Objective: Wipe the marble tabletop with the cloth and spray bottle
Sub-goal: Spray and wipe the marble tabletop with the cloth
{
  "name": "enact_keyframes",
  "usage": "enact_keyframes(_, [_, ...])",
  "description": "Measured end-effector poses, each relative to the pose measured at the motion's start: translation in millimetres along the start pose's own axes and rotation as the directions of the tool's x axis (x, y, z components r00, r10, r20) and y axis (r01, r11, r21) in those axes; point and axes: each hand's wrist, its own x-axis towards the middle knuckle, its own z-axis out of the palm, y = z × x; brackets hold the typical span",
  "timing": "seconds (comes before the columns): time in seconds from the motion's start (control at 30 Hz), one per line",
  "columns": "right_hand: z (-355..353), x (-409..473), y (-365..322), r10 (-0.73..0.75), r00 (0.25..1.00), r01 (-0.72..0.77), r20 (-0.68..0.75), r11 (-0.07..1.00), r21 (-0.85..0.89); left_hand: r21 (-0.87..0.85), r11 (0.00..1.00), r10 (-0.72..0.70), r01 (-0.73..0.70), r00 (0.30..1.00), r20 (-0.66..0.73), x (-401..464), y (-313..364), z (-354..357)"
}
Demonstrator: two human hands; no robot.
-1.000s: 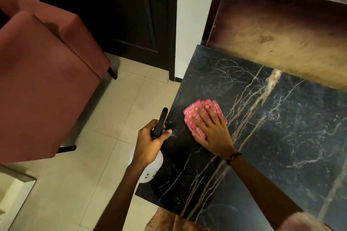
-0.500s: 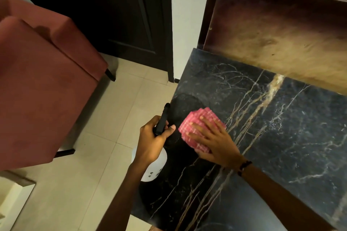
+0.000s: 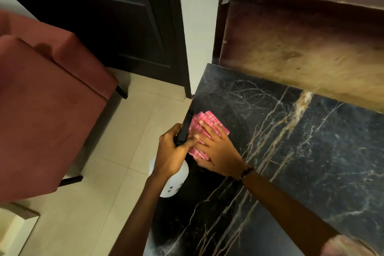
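Note:
A black marble tabletop (image 3: 311,162) with gold and white veins fills the right of the view. My right hand (image 3: 218,151) lies flat on a folded pink cloth (image 3: 204,122), pressing it onto the marble right at the table's left edge. My left hand (image 3: 172,151) grips a white spray bottle (image 3: 174,183) by its black head, holding it at the table's left edge, touching the cloth. The bottle's body hangs below my fist, partly hidden by it.
A red upholstered chair (image 3: 41,110) stands on the tiled floor (image 3: 104,203) to the left. A dark door (image 3: 114,16) is behind it, with a white wall strip beside. A brown wooden panel (image 3: 301,48) rises along the table's far edge.
My right hand has slid the pink cloth leftwards to the table's left edge, up against my left hand. The spray bottle has stayed in my left hand beside the edge.

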Motion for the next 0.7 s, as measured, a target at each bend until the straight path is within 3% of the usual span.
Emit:
enact_keyframes(0.1, [-9,-30,43,-0.018,0.998,0.020,0.053,0.999,-0.026,-0.007,1.000,0.002,-0.003,1.000,-0.006,7,5,4])
enact_keyframes(0.27, [-26,42,100,0.331,0.943,-0.330,0.033,0.943,-0.046,-0.001,1.000,0.004,-0.004,1.000,-0.023,14,12,10])
enact_keyframes(0.33, [-25,79,95,0.397,0.918,-0.396,0.030,0.918,-0.036,0.008,1.000,0.016,-0.016,1.000,-0.026,16,14,14])
enact_keyframes(0.43, [-18,96,65,0.281,0.959,-0.282,0.024,0.959,0.029,0.032,0.999,0.040,-0.039,0.999,-0.034,20,16,21])
enact_keyframes(0.57, [-12,31,62,0.038,0.999,-0.037,-0.005,0.999,0.036,0.029,0.999,0.034,-0.033,0.999,-0.016,24,20,31])
enact_keyframes(0.63, [-15,-5,96,0.099,0.995,-0.100,-0.025,0.995,-0.011,0.017,1.000,0.021,-0.021,1.000,0.001,25,22,37])
enact_keyframes(0.7, [-23,-20,135,0.298,0.954,-0.299,-0.014,0.952,-0.061,0.002,1.000,0.015,-0.015,1.000,0.012,24,24,42])
